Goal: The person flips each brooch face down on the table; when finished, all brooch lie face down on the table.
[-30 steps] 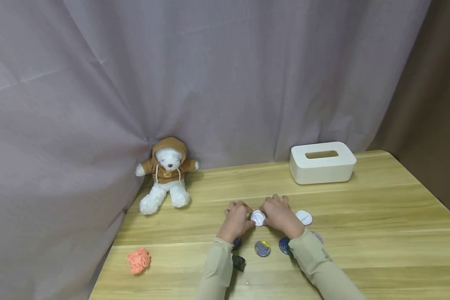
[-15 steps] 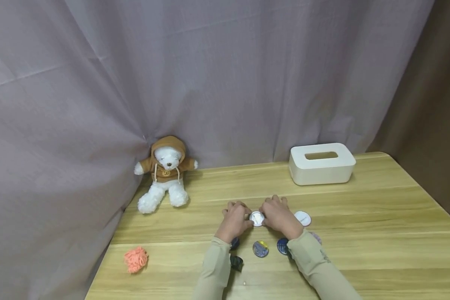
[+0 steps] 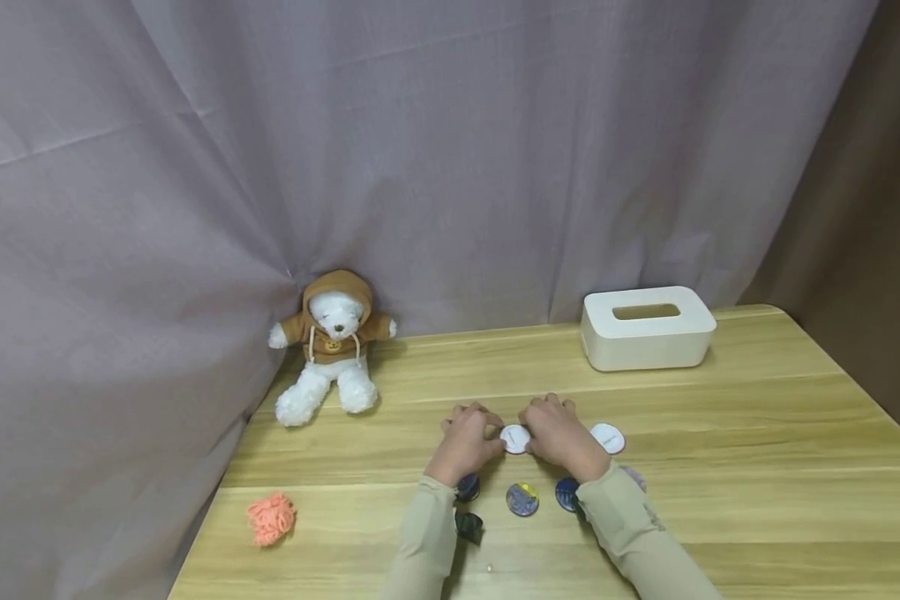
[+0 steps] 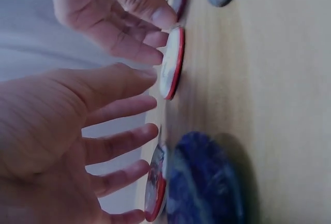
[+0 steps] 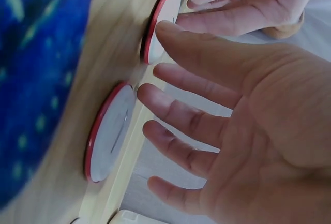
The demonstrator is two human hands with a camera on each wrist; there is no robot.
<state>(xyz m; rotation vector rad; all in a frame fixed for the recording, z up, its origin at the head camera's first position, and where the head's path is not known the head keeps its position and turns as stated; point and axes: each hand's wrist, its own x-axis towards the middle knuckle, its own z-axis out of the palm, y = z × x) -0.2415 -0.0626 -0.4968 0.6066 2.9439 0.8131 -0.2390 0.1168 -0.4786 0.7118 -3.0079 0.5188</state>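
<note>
A round pin badge (image 3: 515, 439) lies white back up on the table, its pin showing, between the two hands. My left hand (image 3: 465, 442) is at its left side, fingers extended and thumb close to the rim in the left wrist view. From the right, my right hand (image 3: 558, 433) touches the rim with its thumb (image 5: 173, 35), the other fingers spread. Another white-backed badge (image 3: 607, 438) with a red edge (image 5: 89, 154) lies beside the right hand. Nearer are a yellow-and-blue badge (image 3: 522, 499) and two dark blue badges, one by the left wrist (image 3: 468, 487), one by the right sleeve (image 3: 567, 493).
A white teddy bear (image 3: 337, 350) in a brown hoodie sits at the back left. The white tissue box (image 3: 647, 329) stands at the back right. A coral yarn-like bundle (image 3: 272, 518) lies front left. Something black (image 3: 468, 527) sits by the left sleeve; a pale purple piece (image 3: 634, 477) is partly hidden.
The badge between the hands looked ringed by a shiny rim earlier and now shows a plain white back. Both hands keep almost the same places; the view has shifted slightly.
</note>
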